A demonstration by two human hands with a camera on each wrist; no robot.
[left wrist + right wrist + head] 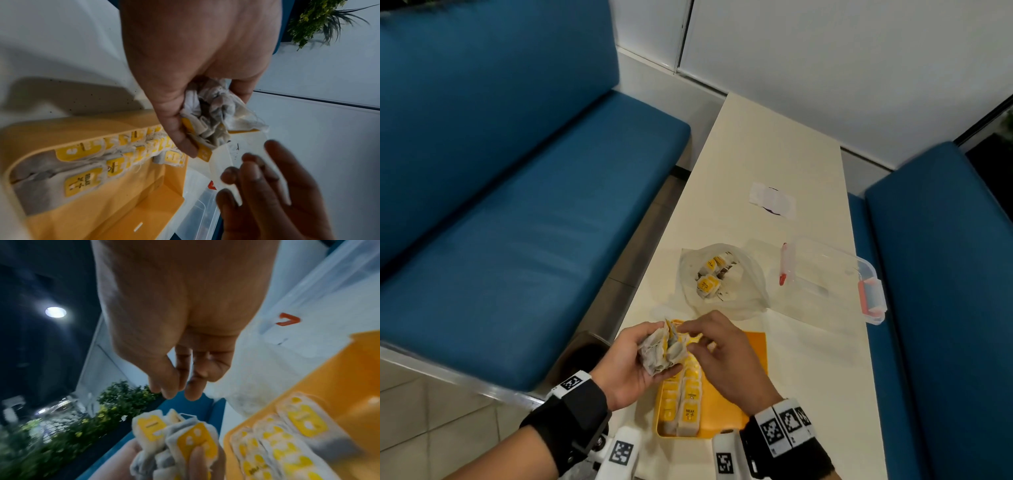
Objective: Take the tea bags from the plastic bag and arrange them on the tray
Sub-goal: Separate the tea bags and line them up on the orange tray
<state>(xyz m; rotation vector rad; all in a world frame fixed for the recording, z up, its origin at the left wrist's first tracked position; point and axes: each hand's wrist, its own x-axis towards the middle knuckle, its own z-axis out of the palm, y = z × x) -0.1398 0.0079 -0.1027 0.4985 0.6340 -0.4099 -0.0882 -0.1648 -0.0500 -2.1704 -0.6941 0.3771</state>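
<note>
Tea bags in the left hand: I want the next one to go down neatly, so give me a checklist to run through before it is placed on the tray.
1. Bunch of tea bags held firmly in the left hand: ok.
2. Right hand has one bag pinched out: not ok; its fingers are beside the bunch, with nothing visibly held in the wrist view.
3. Free space on the yellow tray: ok, its right side is bare.
4. Rows of tea bags on the tray tidy: ok, they overlap in lines.
5. Plastic bag has more bags: ok.
6. Strings untangled within the bunch: cannot tell.
</note>
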